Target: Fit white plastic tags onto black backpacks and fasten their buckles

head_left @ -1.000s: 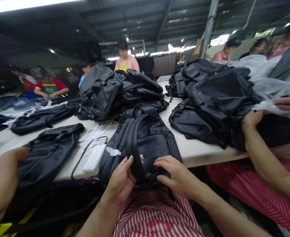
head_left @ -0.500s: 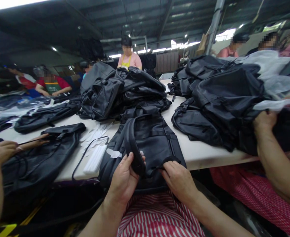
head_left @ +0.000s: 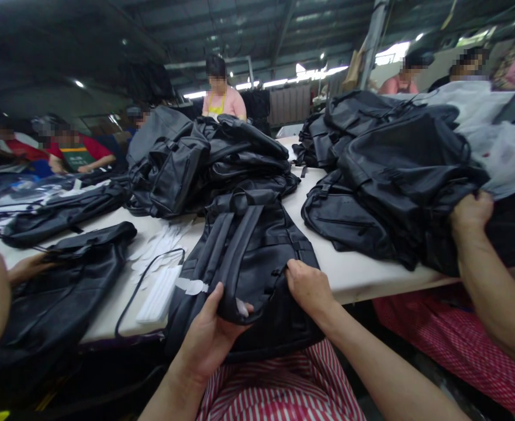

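Straps (head_left: 245, 242) are running down the front of a black bag (head_left: 268, 257), which is lying on the white table (head_left: 349, 278) at the middle of the frame. The left hand (head_left: 215, 327) is holding the low end of one strap, thumb on top and fingers under. A small white bit (head_left: 242, 307) is showing there by the fingertips. The right hand (head_left: 310, 286) is curling its fingers tight on the bag's right side; just which part it is pinching, I cannot tell. The bag is hiding its inside, so I cannot tell what it is holding.

More black bags are lying in a pile (head_left: 239, 152) at the upper middle and in a heap (head_left: 397, 158) at the right. A co-worker's hand (head_left: 472, 213) is touching the heap, and thin white plastic (head_left: 511, 158) is lying behind. At the lower left, another person's hand (head_left: 33, 266) is touching a flat bag (head_left: 68, 286). White slips (head_left: 156, 248), a white stack (head_left: 158, 298) and a black cord (head_left: 128, 310) are lying between the two bags.

A white tag (head_left: 192, 286) is lying across the other strap, too blurry to read. At the upper left, a person is wearing a green apron (head_left: 75, 156), its pale marks showing too small to read.
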### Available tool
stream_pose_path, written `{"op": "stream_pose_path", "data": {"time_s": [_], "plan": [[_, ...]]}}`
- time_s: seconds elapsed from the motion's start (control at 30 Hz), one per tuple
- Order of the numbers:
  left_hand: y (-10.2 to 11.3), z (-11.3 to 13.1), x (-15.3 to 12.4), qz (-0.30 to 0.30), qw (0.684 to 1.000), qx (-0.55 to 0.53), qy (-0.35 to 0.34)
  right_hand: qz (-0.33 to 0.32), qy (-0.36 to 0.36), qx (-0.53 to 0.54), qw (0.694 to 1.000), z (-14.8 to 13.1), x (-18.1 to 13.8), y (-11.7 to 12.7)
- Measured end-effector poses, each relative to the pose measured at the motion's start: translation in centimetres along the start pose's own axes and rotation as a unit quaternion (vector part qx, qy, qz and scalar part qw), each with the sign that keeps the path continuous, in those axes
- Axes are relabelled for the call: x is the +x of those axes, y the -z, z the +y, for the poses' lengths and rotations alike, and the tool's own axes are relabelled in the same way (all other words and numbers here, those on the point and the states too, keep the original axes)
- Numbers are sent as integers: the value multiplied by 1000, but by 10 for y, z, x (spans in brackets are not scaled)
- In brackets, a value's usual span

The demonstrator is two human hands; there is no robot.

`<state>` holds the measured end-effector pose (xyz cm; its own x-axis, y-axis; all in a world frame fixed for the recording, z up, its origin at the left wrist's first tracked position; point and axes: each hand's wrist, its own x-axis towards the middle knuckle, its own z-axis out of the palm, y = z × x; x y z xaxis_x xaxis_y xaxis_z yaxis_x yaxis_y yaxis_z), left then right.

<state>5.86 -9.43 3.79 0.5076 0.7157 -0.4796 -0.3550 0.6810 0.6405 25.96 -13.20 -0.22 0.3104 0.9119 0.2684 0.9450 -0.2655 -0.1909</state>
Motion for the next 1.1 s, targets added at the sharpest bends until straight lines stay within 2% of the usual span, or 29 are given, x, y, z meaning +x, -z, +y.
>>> {"op": "stream_pose_path", "data": {"time_s": [0.1,0.23,0.3,0.4,0.47,0.5,0.53,0.57,0.6,0.67,0.7,0.73,0.77,0.8,0.87,0.97,1.03,1.1], "plan": [[4,7,4,5,1000,29,-5,-21,-7,-5,1000,5,4,-5],[9,15,10,42,998,28,-36,-57,-10,-12,998,16,5,-5],[8,17,12,48,997,5,-53,-69,-12,-9,997,21,1,5],[4,20,14,47,997,3,-62,-29,-12,34,999,20,-13,31],[-1,22,16,58,996,12,-64,-21,-11,110,994,12,-27,45],[-3,23,17,65,996,17,-64,-49,-8,167,985,7,-35,48],[-5,24,17,65,996,22,-60,-100,-9,237,966,1,-41,47],[-6,24,18,60,996,29,-53,-168,-21,319,932,-5,-45,43],[-7,24,18,55,997,38,-49,-236,-49,409,880,-11,-48,36],[-9,22,17,48,995,72,-54,-315,-143,583,735,-22,-45,18],[-9,21,16,46,993,96,-60,-316,-194,651,662,-26,-40,9],[-9,18,15,44,990,120,-66,-294,-236,700,606,-29,-34,0],[-9,14,14,37,987,143,-70,-263,-263,731,572,-32,-26,-6],[-8,10,13,27,984,161,-72,-232,-278,745,560,-33,-18,-11],[-7,0,11,6,982,179,-68,-192,-282,739,582,-34,-4,-16],[-1,-16,12,-1,981,182,-70,-199,-230,704,641,-32,6,-16],[5,-24,15,13,978,193,-81,-230,-185,664,686,-29,7,-15],[13,-29,18,30,972,211,-96,-243,-151,594,752,-27,5,-13]]}}
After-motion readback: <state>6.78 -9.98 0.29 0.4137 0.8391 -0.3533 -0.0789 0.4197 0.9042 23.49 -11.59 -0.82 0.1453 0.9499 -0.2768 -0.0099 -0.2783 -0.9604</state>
